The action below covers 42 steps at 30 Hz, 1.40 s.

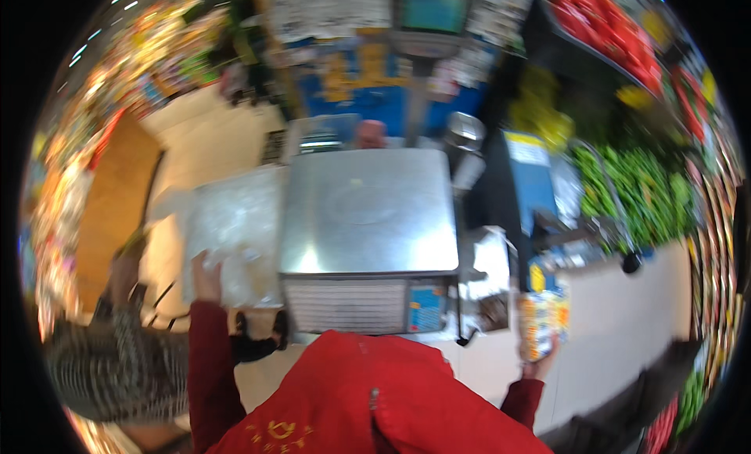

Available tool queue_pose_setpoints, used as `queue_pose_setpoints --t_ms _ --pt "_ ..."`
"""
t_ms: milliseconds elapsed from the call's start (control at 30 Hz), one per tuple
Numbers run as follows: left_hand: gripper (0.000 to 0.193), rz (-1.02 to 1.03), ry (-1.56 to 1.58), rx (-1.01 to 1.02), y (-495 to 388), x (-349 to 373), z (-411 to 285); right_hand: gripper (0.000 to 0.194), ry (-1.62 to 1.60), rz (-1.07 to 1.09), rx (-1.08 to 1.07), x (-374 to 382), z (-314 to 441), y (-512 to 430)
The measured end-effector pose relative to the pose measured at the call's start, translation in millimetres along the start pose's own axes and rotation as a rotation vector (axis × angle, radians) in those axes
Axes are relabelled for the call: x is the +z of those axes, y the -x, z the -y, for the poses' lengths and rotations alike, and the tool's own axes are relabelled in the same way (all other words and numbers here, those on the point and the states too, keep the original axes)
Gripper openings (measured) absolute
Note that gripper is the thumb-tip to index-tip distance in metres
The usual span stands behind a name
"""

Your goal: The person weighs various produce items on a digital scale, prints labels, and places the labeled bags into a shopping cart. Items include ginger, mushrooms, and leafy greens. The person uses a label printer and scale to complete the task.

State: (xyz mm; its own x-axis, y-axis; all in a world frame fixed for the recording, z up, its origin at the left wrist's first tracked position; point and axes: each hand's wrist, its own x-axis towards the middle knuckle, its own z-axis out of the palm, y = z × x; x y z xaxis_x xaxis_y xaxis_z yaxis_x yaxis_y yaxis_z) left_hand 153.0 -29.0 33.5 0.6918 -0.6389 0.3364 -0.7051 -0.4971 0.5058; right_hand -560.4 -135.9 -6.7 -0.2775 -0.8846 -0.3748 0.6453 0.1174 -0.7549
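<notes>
My left hand [207, 278] is over the left edge of a translucent plastic sheet or bag [240, 207], fingers apart. Blur hides whether it touches the plastic. Low on the right, my right hand [544, 360] grips a yellow-and-white printed package [543, 322]. Between the hands sits a weighing scale with a bare metal platform [369, 213]. Its front carries a wide key panel [346, 304] and a blue keypad [426, 309].
Behind the scale rises a post with a display screen [434, 12]. A metal canister [465, 131] stands back right, beside a blue box [531, 178]. Leafy green vegetables [639, 201] lie at right, red packs [610, 31] above. At left is another person's patterned sleeve [120, 366].
</notes>
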Motion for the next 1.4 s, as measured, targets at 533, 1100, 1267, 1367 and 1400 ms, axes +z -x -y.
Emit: queue_pose_setpoints --t_ms 533,1100,1267,1367,1400 --pt "0.064 0.956 1.489 -0.331 84.9 0.5 -181.1 0.082 0.096 0.895 0.287 272.6 -108.1 104.0" --pt "0.057 0.061 1.546 -0.734 50.6 13.5 -6.9 0.035 0.200 0.462 0.250 133.4 -74.4 25.9" --pt "0.065 -0.173 1.358 -0.988 58.6 69.4 16.6 0.030 0.209 0.052 0.108 79.7 -63.4 -26.8" --pt "0.062 -0.168 1.005 -0.721 10.6 75.0 5.4 0.027 0.182 -0.124 -0.004 56.2 -51.8 -65.9" --pt "0.061 -0.166 0.887 -0.607 -9.7 71.1 -4.9 0.028 0.162 -0.140 -0.067 51.1 -47.9 -79.4"
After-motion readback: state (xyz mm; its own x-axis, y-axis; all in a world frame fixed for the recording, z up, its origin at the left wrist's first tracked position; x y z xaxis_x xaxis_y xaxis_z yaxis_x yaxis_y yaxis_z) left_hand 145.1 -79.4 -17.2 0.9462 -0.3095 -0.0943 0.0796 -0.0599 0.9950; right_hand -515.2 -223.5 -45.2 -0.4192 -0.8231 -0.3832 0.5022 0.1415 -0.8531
